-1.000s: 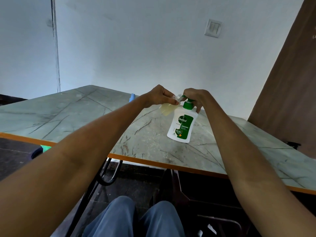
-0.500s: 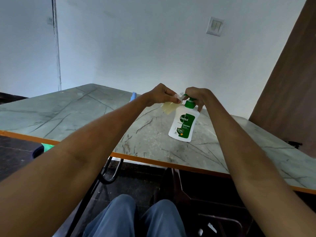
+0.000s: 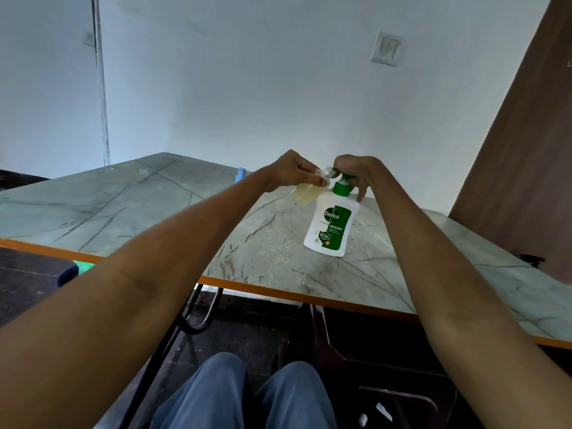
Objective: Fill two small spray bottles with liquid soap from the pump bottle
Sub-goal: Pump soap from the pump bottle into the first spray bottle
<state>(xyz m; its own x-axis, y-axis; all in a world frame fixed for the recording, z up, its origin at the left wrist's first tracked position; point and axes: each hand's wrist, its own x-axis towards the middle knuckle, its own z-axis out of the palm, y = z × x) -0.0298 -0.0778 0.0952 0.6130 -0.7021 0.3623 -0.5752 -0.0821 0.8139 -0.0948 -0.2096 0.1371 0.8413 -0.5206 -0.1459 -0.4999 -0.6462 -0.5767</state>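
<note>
Clearly "Dettol ORIGINAL" pump bottle (image 3: 331,226)

The right hand (image 3: 356,173) hid the pump head, and an arm covered most of a blue thing (image 3: 240,174) on the far table (image 3: 123,205).

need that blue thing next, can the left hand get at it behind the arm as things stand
Probably not yet: the left hand holds the small spray bottle at the pump bottle. The blue object sits just past the left forearm, with nothing visibly blocking it.

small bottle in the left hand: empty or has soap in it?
Has soap. The small spray bottle, held tilted by the left hand, shows pale yellow liquid in its clear body; exact level unclear.
</note>
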